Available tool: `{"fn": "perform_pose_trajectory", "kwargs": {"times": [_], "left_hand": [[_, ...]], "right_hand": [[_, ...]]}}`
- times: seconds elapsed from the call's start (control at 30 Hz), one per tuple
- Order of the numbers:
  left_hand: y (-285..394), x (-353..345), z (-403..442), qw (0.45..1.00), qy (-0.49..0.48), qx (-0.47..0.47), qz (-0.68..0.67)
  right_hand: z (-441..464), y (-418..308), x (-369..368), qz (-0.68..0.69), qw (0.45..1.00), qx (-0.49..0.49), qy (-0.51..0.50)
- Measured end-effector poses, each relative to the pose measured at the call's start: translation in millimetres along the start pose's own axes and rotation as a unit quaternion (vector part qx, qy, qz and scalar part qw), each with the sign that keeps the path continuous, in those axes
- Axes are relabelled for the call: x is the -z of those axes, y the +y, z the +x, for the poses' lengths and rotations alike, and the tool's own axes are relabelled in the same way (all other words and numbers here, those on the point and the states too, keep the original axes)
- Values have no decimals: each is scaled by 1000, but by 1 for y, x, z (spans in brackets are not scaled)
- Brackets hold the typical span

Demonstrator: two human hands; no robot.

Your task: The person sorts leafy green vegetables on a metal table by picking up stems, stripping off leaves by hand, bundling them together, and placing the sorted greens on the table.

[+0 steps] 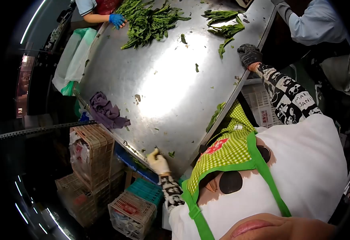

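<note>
My left hand (158, 161), in a white glove, is over the near left edge of the metal table (207, 80). Its fingers are drawn together and slightly blurred, and what they hold, if anything, cannot be made out. Small leaf scraps (171, 154) lie beside it. At the table's right edge rests my right hand (249, 56) in a dark grey glove, its fingers curled in and nothing visible in them. Beyond it are a loose leaf (224, 46) and small bunches of leafy greens (227, 26).
A heap of greens (153, 22) is at the far side, beside another person's blue-gloved hand (117, 20). Another person's sleeve (317, 24) shows upper right. A purple cloth (106, 111) lies on the left edge. Plastic crates (91, 156) stand below left.
</note>
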State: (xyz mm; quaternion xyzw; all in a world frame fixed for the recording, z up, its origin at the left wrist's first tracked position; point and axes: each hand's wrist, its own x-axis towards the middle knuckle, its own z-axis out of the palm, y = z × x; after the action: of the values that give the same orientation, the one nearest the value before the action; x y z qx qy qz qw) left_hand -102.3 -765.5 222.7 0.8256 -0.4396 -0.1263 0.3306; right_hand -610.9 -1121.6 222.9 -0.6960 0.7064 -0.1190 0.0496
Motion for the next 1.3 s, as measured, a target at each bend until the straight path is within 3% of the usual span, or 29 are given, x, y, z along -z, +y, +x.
{"fn": "perform_pose_trajectory", "kwargs": {"times": [0.1, 0.13, 0.3, 0.4, 0.43, 0.47, 0.53, 0.6, 0.67, 0.73, 0.8, 0.87, 0.93, 0.97, 1.0, 1.03, 1.07, 1.1, 1.17, 1.23, 1.3], "left_hand": [[57, -3, -32, 996, -83, -40, 1], [52, -14, -39, 991, -71, -112, 19], [38, -21, -40, 993, 0, -112, -46], [35, 20, -10, 984, 73, -150, 54], [13, 36, 3, 991, 96, -66, 63], [0, 52, 20, 975, 132, -130, 125], [7, 74, 36, 972, 139, 50, 185], [-8, 79, 49, 960, 148, 93, 217], [-24, 64, 50, 957, 168, 78, 221], [19, 45, 42, 932, 85, 205, 286], [26, 21, 29, 907, 38, 238, 345], [7, 6, 21, 918, 31, 234, 318], [9, 4, 20, 961, 92, 180, 191], [5, 6, 22, 955, 92, 190, 209], [-50, -2, 24, 967, 119, 93, 206], [-17, 7, 26, 959, 113, 151, 211], [43, 22, 30, 955, 74, 249, 142], [22, 23, 34, 944, 73, 296, 127], [-16, 22, 45, 913, 71, 388, 101], [-55, 21, 49, 911, 26, 407, 64], [-35, 15, 54, 912, 46, 397, 90]], "right_hand": [[-3, 3, -7, -17, 999, 30, 36], [-4, 7, -9, -28, 997, 40, 57], [-5, 3, -4, 12, 999, 8, 39], [-7, 4, -8, 31, 998, 10, 56], [-8, 6, -18, 48, 997, 11, 67], [-4, 10, -18, 61, 994, 12, 86], [-6, 5, -8, 40, 996, 11, 73], [-5, 3, -2, 30, 999, -10, 35], [-3, 4, -3, 37, 998, -13, 39], [-5, 5, -4, 46, 998, -13, 38], [-4, 7, -3, 54, 998, -8, 36], [1, 17, -15, 30, 998, 37, 49], [0, 12, -4, 62, 998, 1, 25], [-3, 12, -2, 53, 998, 12, 36], [-3, 9, 1, 45, 998, 32, 43], [0, 7, 1, 24, 999, 8, 30], [1, 25, -29, 49, 976, 118, 178], [-4, 5, -3, 104, 987, 84, 88], [0, -5, -8, 41, 997, 58, 35], [5, -15, 4, -16, 999, 21, 20], [-2, -16, 13, -27, 999, -45, -7]]}}
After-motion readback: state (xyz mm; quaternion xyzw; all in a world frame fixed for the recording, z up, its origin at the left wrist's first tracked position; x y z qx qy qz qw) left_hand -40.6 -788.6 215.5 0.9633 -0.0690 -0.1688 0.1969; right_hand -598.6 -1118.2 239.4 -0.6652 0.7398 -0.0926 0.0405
